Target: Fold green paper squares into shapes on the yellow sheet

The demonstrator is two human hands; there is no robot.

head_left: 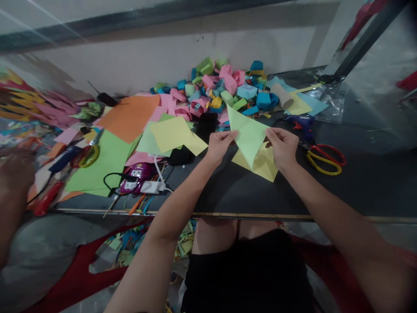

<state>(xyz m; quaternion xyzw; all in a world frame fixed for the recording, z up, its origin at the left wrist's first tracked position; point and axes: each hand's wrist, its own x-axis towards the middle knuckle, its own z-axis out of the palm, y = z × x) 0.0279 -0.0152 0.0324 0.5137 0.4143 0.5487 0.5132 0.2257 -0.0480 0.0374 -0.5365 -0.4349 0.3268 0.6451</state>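
A light green sheet of paper [249, 134] is held up between my two hands, turned so that one corner points down. My left hand [221, 145] pinches its left edge. At the opposite edge, my right hand [284, 145] grips it between thumb and fingers. Below it on the dark table lies a yellow sheet of paper [267, 167], partly covered by the green one. To the right of my right hand rest scissors with red and yellow handles [325, 161] and a blue glue gun [302, 126].
Folded paper pieces [224, 84] are heaped against the wall, beside a cardboard tube [282, 95]. Left are coloured sheets [130, 117], a purple power strip [138, 176] with cables and more scissors [89, 156]. Another person's arm [14, 187] is at far left. Paper scraps [124, 248] cover the floor.
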